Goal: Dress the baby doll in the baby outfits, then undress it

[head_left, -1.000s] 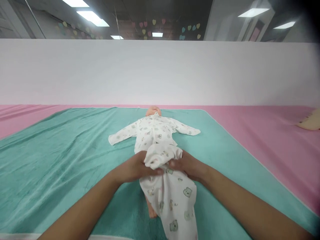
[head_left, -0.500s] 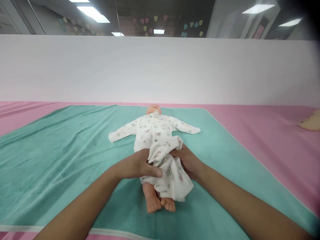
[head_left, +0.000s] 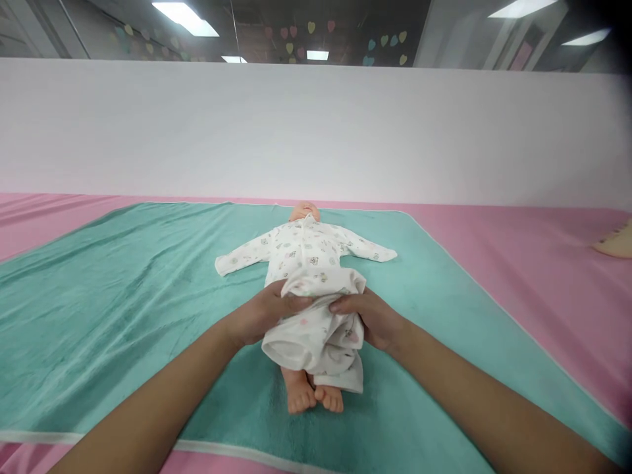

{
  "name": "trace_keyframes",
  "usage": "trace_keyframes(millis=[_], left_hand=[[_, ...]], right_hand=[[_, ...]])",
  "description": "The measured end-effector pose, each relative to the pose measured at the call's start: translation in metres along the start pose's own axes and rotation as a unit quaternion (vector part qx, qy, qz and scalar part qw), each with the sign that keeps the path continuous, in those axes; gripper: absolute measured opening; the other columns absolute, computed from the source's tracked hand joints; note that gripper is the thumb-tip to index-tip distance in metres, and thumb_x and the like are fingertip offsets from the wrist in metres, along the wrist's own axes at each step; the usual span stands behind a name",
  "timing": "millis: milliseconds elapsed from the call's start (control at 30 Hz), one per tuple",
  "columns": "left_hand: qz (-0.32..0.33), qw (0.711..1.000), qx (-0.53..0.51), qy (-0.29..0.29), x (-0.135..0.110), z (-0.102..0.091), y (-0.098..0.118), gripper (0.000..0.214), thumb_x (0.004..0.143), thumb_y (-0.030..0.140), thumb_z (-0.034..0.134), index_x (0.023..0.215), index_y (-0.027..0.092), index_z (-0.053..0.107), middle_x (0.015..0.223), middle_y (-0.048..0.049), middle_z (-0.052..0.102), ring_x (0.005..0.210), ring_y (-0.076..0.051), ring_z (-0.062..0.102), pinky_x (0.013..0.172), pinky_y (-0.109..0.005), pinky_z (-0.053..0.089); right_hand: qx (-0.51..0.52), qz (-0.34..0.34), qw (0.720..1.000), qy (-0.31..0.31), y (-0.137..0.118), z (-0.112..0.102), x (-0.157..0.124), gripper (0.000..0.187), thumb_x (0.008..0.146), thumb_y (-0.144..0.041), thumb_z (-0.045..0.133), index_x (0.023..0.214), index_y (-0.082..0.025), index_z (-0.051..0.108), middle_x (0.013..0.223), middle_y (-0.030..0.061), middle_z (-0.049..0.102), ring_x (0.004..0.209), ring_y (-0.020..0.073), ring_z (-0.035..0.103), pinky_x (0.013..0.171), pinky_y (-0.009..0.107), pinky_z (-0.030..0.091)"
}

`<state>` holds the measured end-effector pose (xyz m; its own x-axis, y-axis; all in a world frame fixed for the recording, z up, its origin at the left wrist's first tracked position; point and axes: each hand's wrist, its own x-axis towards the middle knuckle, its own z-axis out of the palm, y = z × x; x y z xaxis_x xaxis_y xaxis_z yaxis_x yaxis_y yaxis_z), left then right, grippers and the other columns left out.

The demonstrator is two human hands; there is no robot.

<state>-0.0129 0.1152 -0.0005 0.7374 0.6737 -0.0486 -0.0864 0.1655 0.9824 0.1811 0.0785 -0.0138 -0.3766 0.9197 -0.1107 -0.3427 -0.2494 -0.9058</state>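
A baby doll (head_left: 298, 394) lies on its back, head away from me, bare feet toward me. It wears a long-sleeved white printed top (head_left: 309, 249) with both sleeves spread out. Over its legs I hold a pair of white printed baby pants (head_left: 306, 339), bunched at the waist with the leg openings hanging toward the feet. My left hand (head_left: 269, 311) grips the waist from the left, thumb on top. Opposite it, my right hand (head_left: 372, 316) pinches the right side of the waist, thumb also on top. Fingers under the cloth are hidden.
The doll rests on a teal blanket (head_left: 148, 289) with a white edge, spread over a pink sheet (head_left: 518, 270). Behind stands a low white wall (head_left: 316, 131) with glass above. A beige object (head_left: 616, 241) is partly visible at the far right.
Both hands have turned and spread the pants' waist. One pant leg has swung out to the left over the doll's shin, and my left thumb has moved up onto the waist.
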Motion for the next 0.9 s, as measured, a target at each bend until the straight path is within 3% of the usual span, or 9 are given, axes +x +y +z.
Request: trace_keyframes(millis=[133, 200, 300, 400, 533, 733, 800, 900], left_hand=[[-0.004, 0.978, 0.21, -0.017, -0.003, 0.01, 0.012, 0.053, 0.061, 0.03, 0.08, 0.111, 0.023, 0.063, 0.098, -0.0021, 0.068, 0.095, -0.024, 0.06, 0.081, -0.033, 0.047], [-0.004, 0.969, 0.245, 0.003, -0.004, 0.014, 0.013, 0.049, 0.063, 0.029, 0.078, 0.11, 0.025, 0.063, 0.098, -0.0013, 0.067, 0.096, -0.024, 0.06, 0.08, -0.032, 0.047], [0.013, 0.975, 0.213, 0.063, -0.004, 0.015, 0.007, 0.034, 0.069, 0.029, 0.072, 0.101, 0.022, 0.065, 0.094, -0.0029, 0.068, 0.089, -0.023, 0.061, 0.072, -0.03, 0.048], [0.037, 0.981, 0.125, 0.145, 0.0, 0.009, -0.002, 0.022, 0.068, 0.025, 0.072, 0.086, 0.017, 0.065, 0.075, -0.0014, 0.065, 0.068, -0.018, 0.059, 0.057, -0.026, 0.045], [0.053, 0.99, 0.005, 0.131, 0.004, 0.005, -0.005, 0.028, 0.064, 0.018, 0.072, 0.091, 0.015, 0.065, 0.069, -0.001, 0.063, 0.06, -0.016, 0.057, 0.054, -0.026, 0.045], [0.036, 0.988, -0.008, 0.152, -0.018, 0.034, 0.006, 0.044, 0.07, 0.017, 0.068, 0.112, 0.017, 0.06, 0.1, -0.0073, 0.067, 0.084, -0.023, 0.063, 0.074, -0.032, 0.05], [0.009, 0.983, 0.008, 0.181, -0.034, 0.047, 0.007, 0.048, 0.071, 0.017, 0.067, 0.118, 0.019, 0.057, 0.102, -0.0075, 0.067, 0.088, -0.025, 0.063, 0.075, -0.034, 0.05], [-0.036, 0.98, 0.043, 0.189, -0.056, 0.064, 0.004, 0.054, 0.074, 0.018, 0.063, 0.126, 0.023, 0.049, 0.092, -0.0061, 0.068, 0.078, -0.024, 0.064, 0.06, -0.031, 0.05]], right_hand=[[0.035, -0.019, 0.998, 0.056, 0.008, -0.002, 0.004, 0.036, 0.063, -0.016, 0.067, 0.099, -0.018, 0.067, 0.095, 0.0059, 0.071, 0.088, 0.0241, 0.065, 0.071, 0.031, 0.053], [0.017, -0.028, 0.998, 0.049, 0.007, 0.0, 0.005, 0.034, 0.065, -0.02, 0.069, 0.099, -0.019, 0.066, 0.093, 0.0052, 0.071, 0.086, 0.0228, 0.066, 0.07, 0.031, 0.053], [-0.026, -0.045, 0.998, -0.026, -0.001, 0.005, 0.003, 0.04, 0.065, -0.027, 0.075, 0.103, -0.021, 0.065, 0.094, 0.0045, 0.069, 0.088, 0.0211, 0.065, 0.077, 0.033, 0.051], [-0.114, -0.043, 0.988, -0.096, -0.01, 0.013, 0.001, 0.049, 0.061, -0.025, 0.078, 0.107, -0.023, 0.063, 0.098, 0.0038, 0.067, 0.093, 0.021, 0.062, 0.081, 0.035, 0.049], [-0.229, -0.023, 0.971, -0.066, -0.011, 0.019, 0.0, 0.034, 0.067, -0.023, 0.072, 0.101, -0.022, 0.064, 0.09, 0.002, 0.066, 0.089, 0.0204, 0.061, 0.073, 0.032, 0.049], [-0.321, -0.084, 0.943, 0.029, -0.002, 0.015, -0.001, 0.03, 0.069, -0.018, 0.06, 0.098, -0.021, 0.064, 0.087, 0.0005, 0.066, 0.086, 0.0206, 0.059, 0.067, 0.029, 0.046], [-0.384, -0.097, 0.918, 0.014, -0.003, 0.014, -0.002, 0.024, 0.069, -0.019, 0.059, 0.093, -0.02, 0.064, 0.085, 0.0005, 0.066, 0.083, 0.0203, 0.058, 0.065, 0.028, 0.044], [-0.469, -0.139, 0.871, -0.049, -0.008, 0.018, -0.002, 0.015, 0.071, -0.022, 0.058, 0.085, -0.02, 0.062, 0.085, 0.0003, 0.066, 0.077, 0.0185, 0.057, 0.062, 0.026, 0.041]])
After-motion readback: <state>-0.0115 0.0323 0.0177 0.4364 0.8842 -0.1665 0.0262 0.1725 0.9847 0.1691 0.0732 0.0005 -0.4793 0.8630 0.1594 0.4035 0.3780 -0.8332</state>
